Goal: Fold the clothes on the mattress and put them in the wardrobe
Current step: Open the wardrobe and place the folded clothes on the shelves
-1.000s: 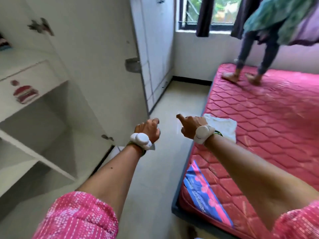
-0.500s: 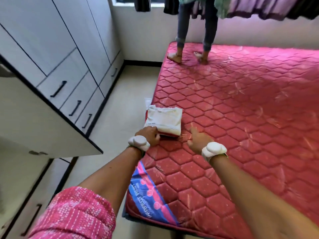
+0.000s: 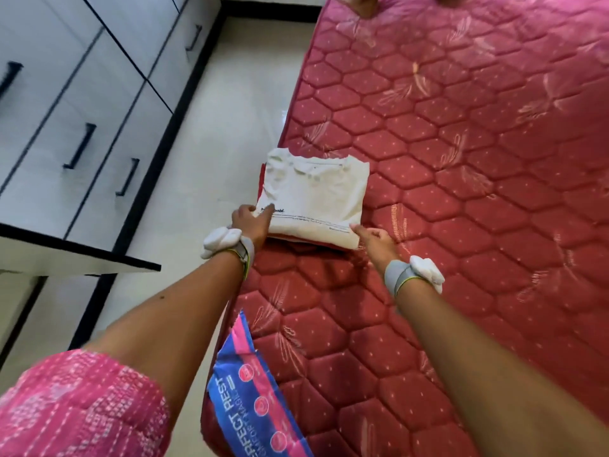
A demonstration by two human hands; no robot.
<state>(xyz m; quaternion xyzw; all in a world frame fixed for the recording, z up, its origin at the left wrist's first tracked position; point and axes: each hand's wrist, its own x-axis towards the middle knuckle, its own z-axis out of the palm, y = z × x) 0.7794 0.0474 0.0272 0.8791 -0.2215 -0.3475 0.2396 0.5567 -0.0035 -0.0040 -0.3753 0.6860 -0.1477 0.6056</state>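
Note:
A folded white T-shirt lies on top of a folded red garment at the left edge of the red quilted mattress. My left hand grips the stack's near left corner, thumb on the white cloth. At the near right corner my right hand has its thumb on the edge and its fingers curled beneath. The white wardrobe with black-handled drawers stands to the left across a strip of floor.
An open wardrobe door's edge juts out at the left, close to my left arm. A pale tiled floor strip runs between wardrobe and mattress. Another person's foot stands on the mattress at the far end.
My view swung from the open wardrobe down to the mattress. Both hands moved forward and came onto the near corners of the folded stack.

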